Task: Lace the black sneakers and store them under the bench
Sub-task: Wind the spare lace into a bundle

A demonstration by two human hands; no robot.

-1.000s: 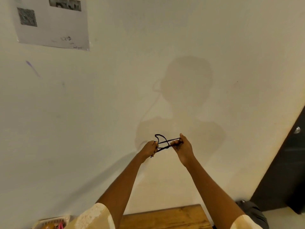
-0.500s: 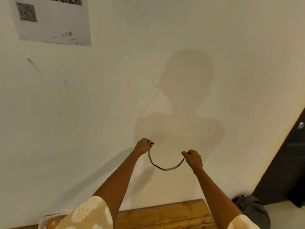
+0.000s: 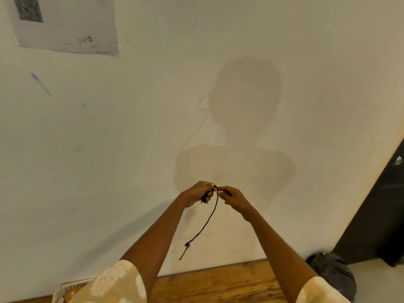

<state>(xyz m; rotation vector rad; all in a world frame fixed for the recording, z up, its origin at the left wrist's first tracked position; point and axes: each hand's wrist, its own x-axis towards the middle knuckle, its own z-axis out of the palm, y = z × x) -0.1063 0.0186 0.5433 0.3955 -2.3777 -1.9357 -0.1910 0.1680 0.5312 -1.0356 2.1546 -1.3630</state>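
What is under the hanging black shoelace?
Under the shoelace, held by the left hand and right hand, lies the wooden bench. Below the bench top nothing is visible.

I face a plain pale wall (image 3: 218,62) carrying a soft shadow (image 3: 242,127). A printed paper sheet (image 3: 65,25) hangs far left. Near me runs a wooden surface (image 3: 218,283); a dark door (image 3: 382,215) stands right, above pale floor (image 3: 376,283).
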